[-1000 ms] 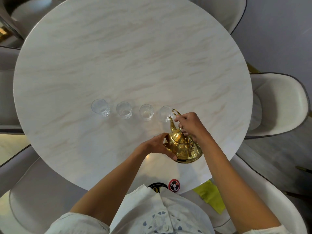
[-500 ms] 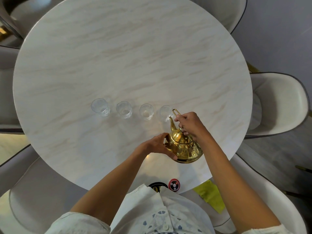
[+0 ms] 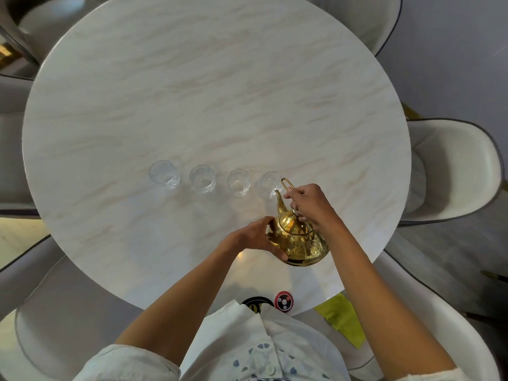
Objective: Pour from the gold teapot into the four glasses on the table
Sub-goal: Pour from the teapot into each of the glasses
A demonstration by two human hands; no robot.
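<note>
A gold teapot [image 3: 298,240] sits near the front right of the round marble table [image 3: 209,86]. Its spout points away from me toward the rightmost glass [image 3: 268,182]. My right hand [image 3: 309,204] grips the teapot's wire handle from above. My left hand [image 3: 257,237] cups the pot's left side. Several small clear glasses stand in a row: the far left glass [image 3: 164,174], the second [image 3: 203,179], the third [image 3: 238,182] and the rightmost one just beyond the spout tip. Whether the glasses hold liquid I cannot tell.
White shell chairs ring the table, one at the right [image 3: 456,169] and one at the back right [image 3: 362,17]. A yellow cloth [image 3: 342,317] lies on the seat by my right side. A red round badge [image 3: 283,301] hangs at my chest.
</note>
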